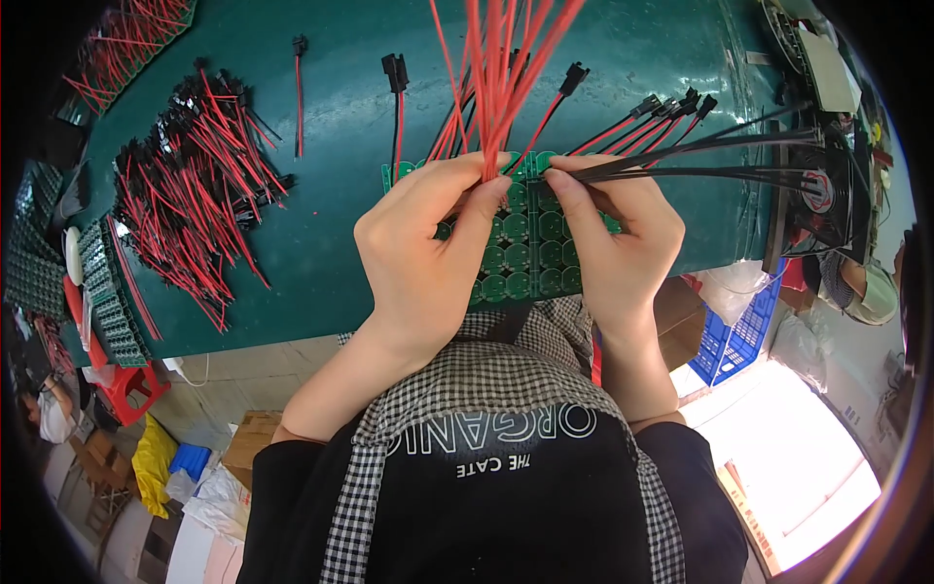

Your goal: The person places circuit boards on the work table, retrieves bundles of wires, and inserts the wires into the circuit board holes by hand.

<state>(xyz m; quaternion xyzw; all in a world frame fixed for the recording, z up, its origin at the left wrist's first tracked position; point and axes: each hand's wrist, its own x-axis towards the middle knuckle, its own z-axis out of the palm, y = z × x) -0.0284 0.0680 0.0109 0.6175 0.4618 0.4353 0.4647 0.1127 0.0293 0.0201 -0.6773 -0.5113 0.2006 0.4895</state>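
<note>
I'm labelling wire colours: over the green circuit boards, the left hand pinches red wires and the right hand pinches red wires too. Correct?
One slip: in the head view, the right hand pinches black wires, not red. The left hand does pinch red wires over the green circuit boards.

Red wires [501, 97] and black wires [608, 169] stand out against a dark green tabletop [321, 214], green circuit boards [516, 255] and a black-and-white checked apron [486, 375].
</note>
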